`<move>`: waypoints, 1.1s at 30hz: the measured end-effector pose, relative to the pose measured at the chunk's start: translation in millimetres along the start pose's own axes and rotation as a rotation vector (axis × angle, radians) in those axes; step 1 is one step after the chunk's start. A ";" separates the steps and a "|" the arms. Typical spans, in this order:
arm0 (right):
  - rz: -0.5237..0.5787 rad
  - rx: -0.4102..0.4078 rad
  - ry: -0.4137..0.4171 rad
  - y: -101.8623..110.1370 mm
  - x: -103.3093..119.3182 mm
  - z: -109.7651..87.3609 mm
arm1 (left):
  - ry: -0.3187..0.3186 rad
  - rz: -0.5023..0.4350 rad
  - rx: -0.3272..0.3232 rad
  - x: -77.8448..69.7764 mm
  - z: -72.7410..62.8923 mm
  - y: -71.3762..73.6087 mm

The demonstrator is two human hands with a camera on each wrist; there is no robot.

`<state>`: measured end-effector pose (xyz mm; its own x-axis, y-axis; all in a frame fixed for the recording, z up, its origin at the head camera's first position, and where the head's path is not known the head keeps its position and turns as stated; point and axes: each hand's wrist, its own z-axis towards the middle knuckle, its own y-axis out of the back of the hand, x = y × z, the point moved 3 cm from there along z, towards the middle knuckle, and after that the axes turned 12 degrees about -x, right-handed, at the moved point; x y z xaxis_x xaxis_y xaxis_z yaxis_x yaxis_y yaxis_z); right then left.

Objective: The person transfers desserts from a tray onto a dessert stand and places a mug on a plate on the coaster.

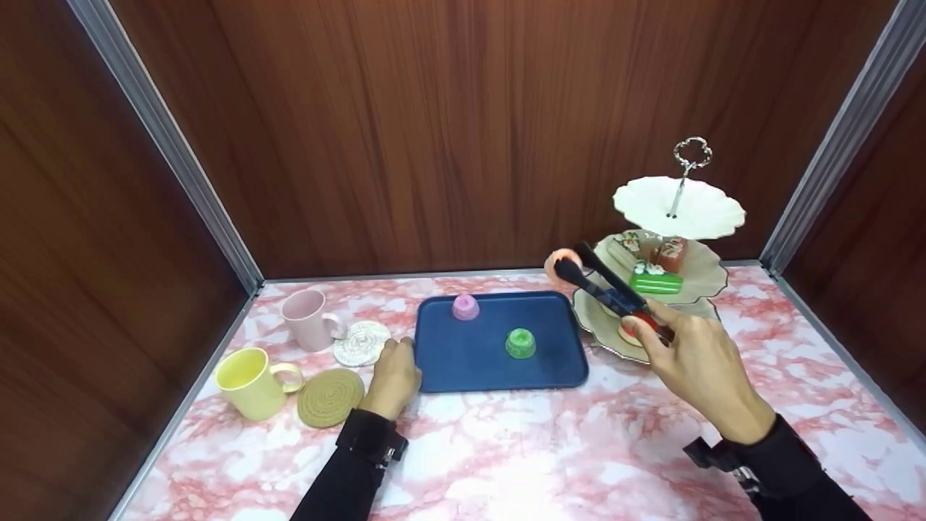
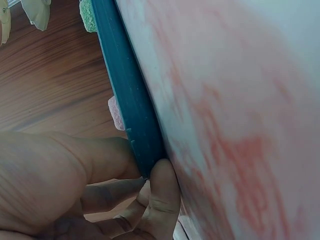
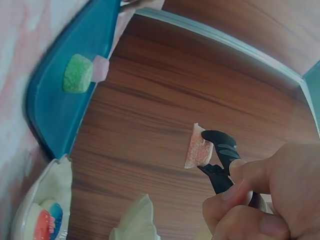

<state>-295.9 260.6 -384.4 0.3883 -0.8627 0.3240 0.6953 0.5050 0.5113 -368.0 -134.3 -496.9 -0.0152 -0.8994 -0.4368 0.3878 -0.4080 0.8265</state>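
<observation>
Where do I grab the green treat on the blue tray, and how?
Probably pinch the green treat by opposite sides, coming from above: it stands up from the blue tray, with bare tray around it.

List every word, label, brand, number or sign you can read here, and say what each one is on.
None: no readable text shows in any view.
The tongs, tray, yellow mug, pink mug and cake stand show no lettering.
Any marks on the wristbands are too small and dark to read.
</observation>
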 end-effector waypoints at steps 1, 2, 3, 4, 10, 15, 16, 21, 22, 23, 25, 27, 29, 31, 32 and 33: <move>-0.003 -0.010 -0.003 0.6 0.5 1.8 | -0.001 0.000 -0.001 -0.2 0.1 0.0; -0.004 -0.021 -0.005 1.4 0.8 3.6 | -0.001 -0.002 -0.001 -0.4 0.2 0.0; -0.005 -0.032 -0.009 2.3 1.2 5.4 | -0.006 -0.003 -0.003 -0.5 0.2 0.1; -0.005 -0.039 -0.013 3.3 1.6 7.3 | -0.010 -0.005 -0.008 -0.4 0.2 0.3; -0.014 -0.080 -0.017 11.2 2.7 20.4 | -0.022 -0.017 -0.025 0.3 -0.2 0.3; -0.025 -0.130 -0.004 17.9 3.7 32.5 | -0.029 -0.025 -0.039 0.6 -0.7 -0.9; -0.029 -0.136 -0.004 19.1 3.9 34.3 | -0.028 -0.026 -0.038 0.7 -0.7 -0.8; -0.048 -0.156 -0.012 24.3 4.1 42.8 | -0.014 -0.027 -0.029 1.0 -0.3 -1.0; -0.053 -0.158 -0.012 25.0 3.9 44.7 | -0.013 -0.027 -0.027 1.2 -0.2 -1.0; -0.055 -0.163 -0.013 25.6 3.8 46.7 | -0.011 -0.027 -0.027 1.3 -0.1 -1.0; -0.057 -0.171 -0.011 26.8 3.0 50.7 | -0.008 -0.027 -0.022 1.5 0.2 -1.1; -0.064 -0.183 -0.003 27.8 2.2 54.7 | -0.003 -0.026 -0.016 1.6 0.4 -1.3; -0.067 -0.199 0.002 28.7 1.1 58.1 | 0.000 -0.025 -0.013 1.6 0.5 -1.7; -0.080 -0.212 -0.003 29.5 -0.5 61.1 | -0.001 -0.027 -0.013 1.4 0.5 -1.8; -0.089 -0.217 -0.008 30.2 -1.4 62.5 | -0.002 -0.027 -0.013 1.2 0.6 -1.5; -0.098 -0.220 -0.015 30.9 -2.4 63.9 | -0.004 -0.027 -0.014 0.8 0.7 -1.4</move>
<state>-314.0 280.0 -318.5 0.3046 -0.9059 0.2941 0.8447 0.3996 0.3560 -369.2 -134.5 -498.1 -0.0297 -0.8890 -0.4570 0.4001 -0.4296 0.8096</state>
